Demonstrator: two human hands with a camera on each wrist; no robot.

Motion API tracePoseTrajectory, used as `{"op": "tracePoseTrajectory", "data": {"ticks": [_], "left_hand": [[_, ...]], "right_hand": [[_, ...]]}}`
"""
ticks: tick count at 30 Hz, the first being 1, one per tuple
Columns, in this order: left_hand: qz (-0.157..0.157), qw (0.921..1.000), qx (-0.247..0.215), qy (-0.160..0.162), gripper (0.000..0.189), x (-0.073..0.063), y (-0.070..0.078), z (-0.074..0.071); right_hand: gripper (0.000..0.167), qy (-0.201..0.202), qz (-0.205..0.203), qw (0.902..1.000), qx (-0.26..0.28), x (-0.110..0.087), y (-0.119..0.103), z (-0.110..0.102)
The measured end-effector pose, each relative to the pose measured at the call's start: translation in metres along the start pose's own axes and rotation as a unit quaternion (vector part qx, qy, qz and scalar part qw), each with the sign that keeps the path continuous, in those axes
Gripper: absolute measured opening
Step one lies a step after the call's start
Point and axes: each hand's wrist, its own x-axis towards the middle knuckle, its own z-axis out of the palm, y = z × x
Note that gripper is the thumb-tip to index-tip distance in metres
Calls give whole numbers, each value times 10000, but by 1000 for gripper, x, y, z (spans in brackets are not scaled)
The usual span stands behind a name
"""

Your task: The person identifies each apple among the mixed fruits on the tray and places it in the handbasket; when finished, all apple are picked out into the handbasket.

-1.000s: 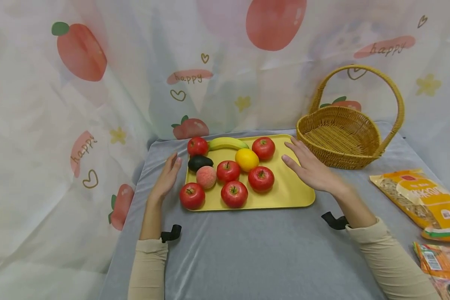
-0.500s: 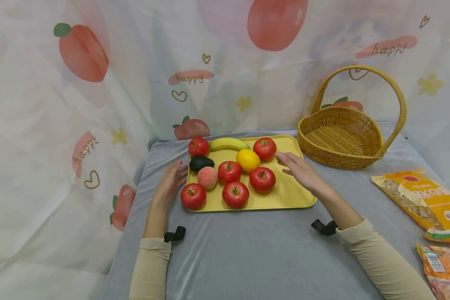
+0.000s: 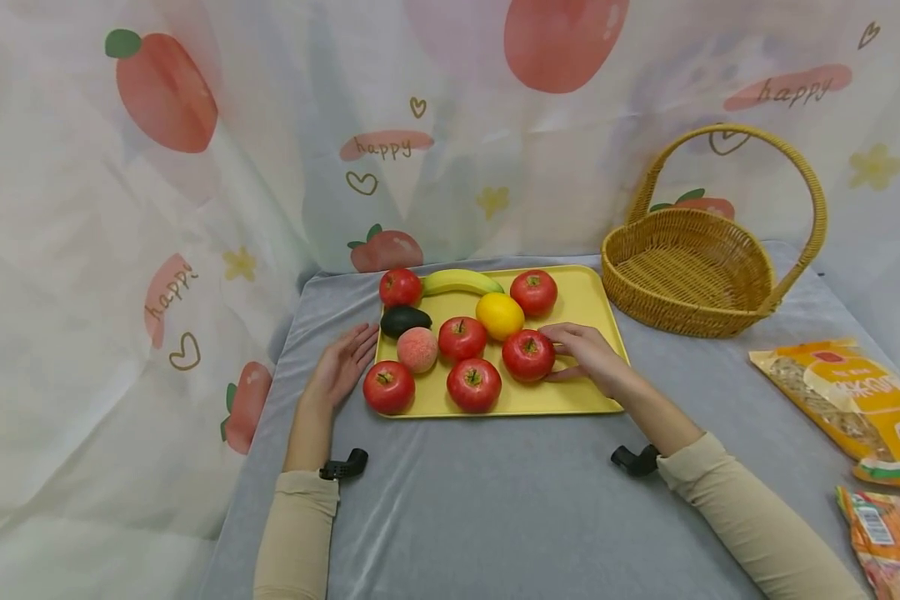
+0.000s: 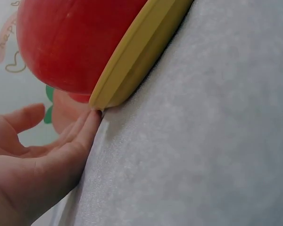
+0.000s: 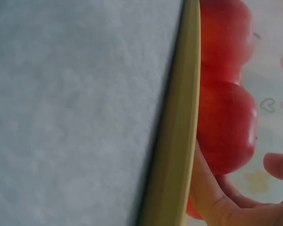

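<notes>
My right hand is at the right side of a red apple on the yellow tray, thumb toward me and fingers spread behind it. In the right wrist view one finger stands apart from the apple, while the thumb side lies low between the apple and the tray rim. My left hand lies palm up beside the tray's left edge. Its fingertips reach the tray rim in the left wrist view, below another red apple.
Around them on the tray are several more red apples, a peach, an avocado, a lemon and a banana. A wicker basket stands at back right. Orange food bags lie at the right edge.
My right hand has come in from over the tray's right side, leftward and nearer, to the apple. The left hand has turned palm up and its fingers have moved to the tray edge.
</notes>
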Motion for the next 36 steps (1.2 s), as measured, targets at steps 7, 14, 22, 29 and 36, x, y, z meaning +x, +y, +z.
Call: {"op": "tracePoseTrajectory", "data": {"ticks": [7,14,22,29,36], "left_hand": [[143,9983,551,88,62,2,-5,-1],[308,9868,1582,179,75,2,-11,3],[386,9840,1698,371,75,1,-10,4],[405,9844,1678,336,75,6,-9,7],[365,9829,1761,388,75,2,-10,5]], "right_hand": [[56,136,104,9998,74,0,2,2],[57,163,106,9996,208,1,3,-1],[62,126,77,9994,312,3,6,0],[62,248,67,9995,204,2,4,-2],[60,156,46,9998,137,3,2,-3]]}}
